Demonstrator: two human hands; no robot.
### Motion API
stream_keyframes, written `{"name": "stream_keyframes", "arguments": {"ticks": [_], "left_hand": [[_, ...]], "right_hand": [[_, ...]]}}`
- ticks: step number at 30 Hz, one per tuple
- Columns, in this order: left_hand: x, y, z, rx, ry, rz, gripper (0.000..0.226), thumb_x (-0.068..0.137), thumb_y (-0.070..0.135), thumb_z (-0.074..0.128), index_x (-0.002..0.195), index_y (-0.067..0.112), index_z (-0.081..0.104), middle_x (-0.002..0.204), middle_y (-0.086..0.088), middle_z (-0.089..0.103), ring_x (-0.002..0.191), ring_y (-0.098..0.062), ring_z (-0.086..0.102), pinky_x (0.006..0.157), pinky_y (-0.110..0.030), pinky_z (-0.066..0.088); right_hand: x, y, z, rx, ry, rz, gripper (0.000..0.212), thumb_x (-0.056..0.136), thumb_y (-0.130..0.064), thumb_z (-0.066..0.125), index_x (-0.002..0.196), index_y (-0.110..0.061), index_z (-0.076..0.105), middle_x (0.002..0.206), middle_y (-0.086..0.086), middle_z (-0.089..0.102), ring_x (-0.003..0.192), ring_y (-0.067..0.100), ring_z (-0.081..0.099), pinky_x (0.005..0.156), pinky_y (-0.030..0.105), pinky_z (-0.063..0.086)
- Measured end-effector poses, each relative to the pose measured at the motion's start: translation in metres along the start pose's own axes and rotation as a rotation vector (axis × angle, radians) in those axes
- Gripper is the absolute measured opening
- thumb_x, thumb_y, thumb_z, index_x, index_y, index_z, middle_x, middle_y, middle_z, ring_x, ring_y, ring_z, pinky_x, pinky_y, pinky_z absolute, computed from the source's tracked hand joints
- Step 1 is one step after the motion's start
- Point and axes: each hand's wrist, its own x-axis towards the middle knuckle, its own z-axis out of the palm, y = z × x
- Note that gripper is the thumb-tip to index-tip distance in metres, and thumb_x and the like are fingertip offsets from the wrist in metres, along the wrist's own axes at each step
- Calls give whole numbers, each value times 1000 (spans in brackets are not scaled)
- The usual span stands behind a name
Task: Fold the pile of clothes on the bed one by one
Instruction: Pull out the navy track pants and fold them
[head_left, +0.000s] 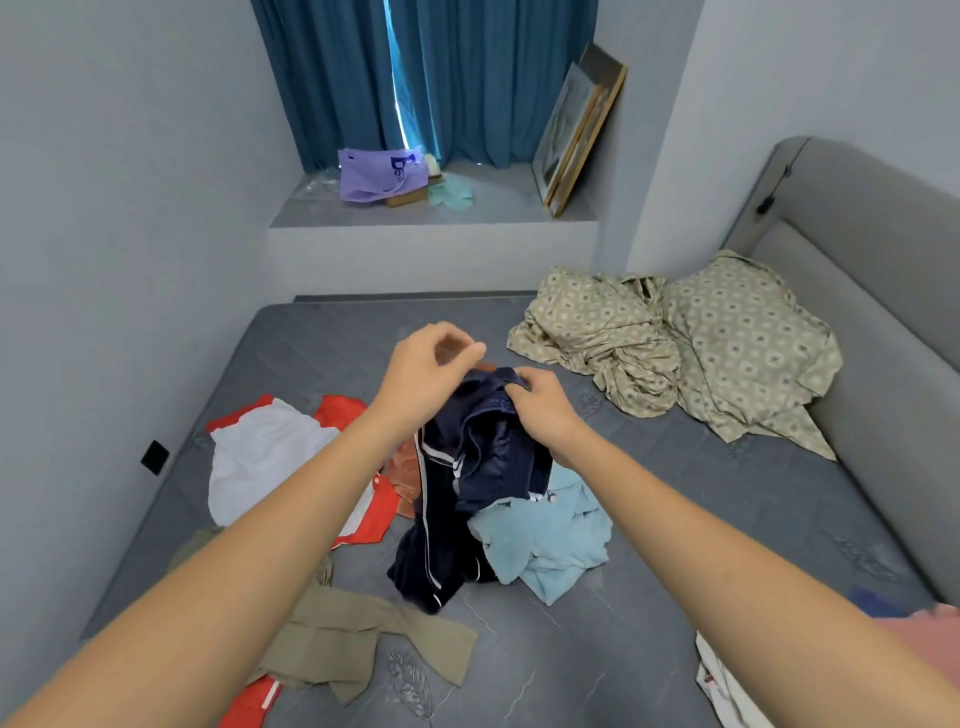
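Navy garment (470, 467): lifted above pile (540, 535), bed (727, 545) centre. R hand (545, 410) pinches top edge; L hand (431, 374) fingers curled, holding nothing visible. Rec.: grip second corner w/ L, shake flat before folding. Count, approx.: 1 navy, 1 light-blue, 1 white/red, 1 khaki.

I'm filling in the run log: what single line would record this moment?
step: picking up garment | right hand: grips navy garment, lifted off bed | left hand: curled above it, grip unclear | folded: none seen
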Motion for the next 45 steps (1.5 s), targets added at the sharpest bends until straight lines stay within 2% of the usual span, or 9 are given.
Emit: {"name": "stream_keyframes", "arguments": {"ticks": [2, 7, 10, 17, 23, 28, 32, 36, 45], "left_hand": [[-18, -7, 5, 4, -59, -28, 20, 91, 43, 76, 83, 24, 73, 80, 11, 73, 79, -7, 69, 79, -31, 54], [-46, -25, 15, 123, -117, -81, 49, 85, 44, 81, 125, 29, 56, 120, 10, 56, 108, -5, 58, 92, -25, 48], [-41, -23, 14, 113, -139, -89, 20, 92, 24, 72, 110, 25, 63, 103, 8, 69, 94, -11, 65, 86, -37, 53], [0, 10, -30, 37, 57, -60, 19, 92, 5, 63, 93, 22, 72, 84, 11, 73, 79, -4, 65, 73, -25, 48], [47, 61, -89, -27, 42, 46, 16, 97, 21, 72, 92, 5, 73, 88, -11, 77, 73, -9, 65, 76, -36, 55], [69, 116, -138, -84, 163, 162, 10, 101, 20, 66, 98, 14, 75, 87, 11, 73, 79, -4, 64, 82, -26, 53], [81, 162, -173, -128, 198, 255, 15, 103, 25, 63, 95, 20, 75, 86, 14, 74, 82, -3, 67, 86, -29, 56], [92, 206, -207, -137, 292, 323, 20, 105, 28, 60, 95, 16, 73, 92, -3, 75, 83, -8, 66, 86, -32, 56], [98, 257, -271, -186, 411, 407, 19, 106, 26, 60, 99, 11, 69, 90, 4, 70, 78, -2, 65, 74, -16, 54]], "right_hand": [[5, -25, -6, 74, 13, 24, 28, 98, -18, 52, 95, 6, 64, 82, 18, 65, 77, 26, 60, 70, 37, 43], [5, -73, -24, 127, -32, 53, 24, 99, -23, 59, 89, -3, 67, 81, 14, 65, 74, 27, 64, 70, 36, 49], [-4, -98, -36, 150, -128, 43, 20, 98, -24, 67, 86, -9, 66, 76, 11, 70, 70, 24, 69, 65, 30, 54], [-7, -121, -79, -374, -247, -132, 81, 61, -46, 98, 125, -16, 59, 122, 4, 68, 110, 24, 67, 98, 37, 53], [-9, -141, -120, -623, -150, -336, 30, 86, -19, 81, 109, -24, 64, 111, 1, 66, 103, 23, 63, 90, 38, 50], [-9, -172, -161, -580, -103, -395, 5, 91, -25, 76, 96, -23, 76, 91, 2, 77, 89, 19, 74, 88, 46, 59], [-17, -228, -183, -579, 70, -530, 25, 84, -42, 74, 85, -17, 72, 79, 3, 71, 76, 22, 67, 75, 45, 54], [-27, -293, -207, -547, 225, -701, 10, 91, -20, 76, 90, -16, 66, 78, -3, 69, 72, 16, 63, 70, 35, 48], [-59, -378, -227, -466, 58, -917, 24, 88, -3, 77, 105, -16, 66, 92, -16, 62, 59, 4, 40, 61, 13, 38]]}}
